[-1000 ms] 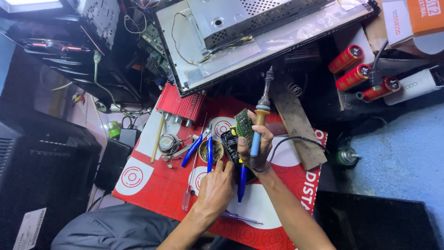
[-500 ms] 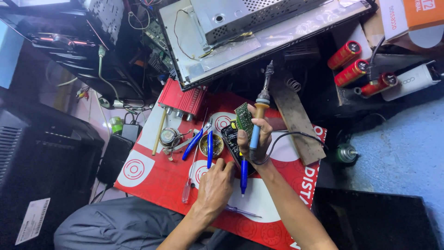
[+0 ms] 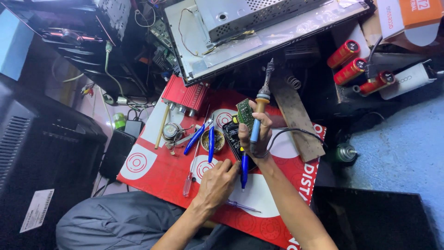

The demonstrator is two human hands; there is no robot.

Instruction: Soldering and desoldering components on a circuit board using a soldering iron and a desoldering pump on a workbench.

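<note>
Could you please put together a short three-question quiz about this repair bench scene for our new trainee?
1. True or false: the right hand holds a soldering iron together with a small green circuit board.
2. Which tool does the left hand touch? A) the blue-handled pliers B) the blue-handled screwdriver C) the red capacitors
3. Fill in: the hands work over a ___ and white printed mat.

Key: 1 true; 2 B; 3 red.
</note>
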